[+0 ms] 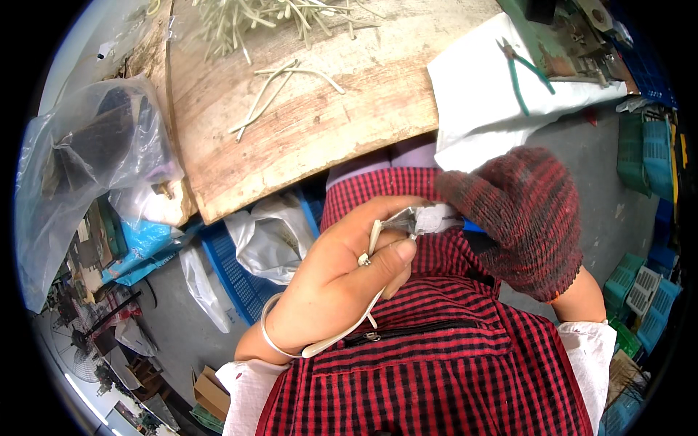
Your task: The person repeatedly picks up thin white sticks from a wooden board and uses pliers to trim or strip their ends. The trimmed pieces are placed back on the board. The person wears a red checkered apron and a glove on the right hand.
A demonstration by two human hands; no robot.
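Note:
My left hand (356,254), bare, is closed around a thin cream cord (374,237), whose bent end shows above the fingers. My right hand (520,221), in a dark red and black knitted glove, is wrapped around pliers (435,219) with a blue handle part showing. The pliers' metal jaws lie against the left fingertips, beside the cord; whether they bite on it, I cannot tell. A pale band (267,327) circles my left wrist. Both hands are over my red and black checked apron (429,363), below the table edge.
On the wooden table (349,94) lie a few loose cream cords (265,98) and a heap of similar pieces (251,18). Green-handled cutters (520,69) rest on a white sheet (472,94) at right. A blue crate (236,272) with a white bag stands below left.

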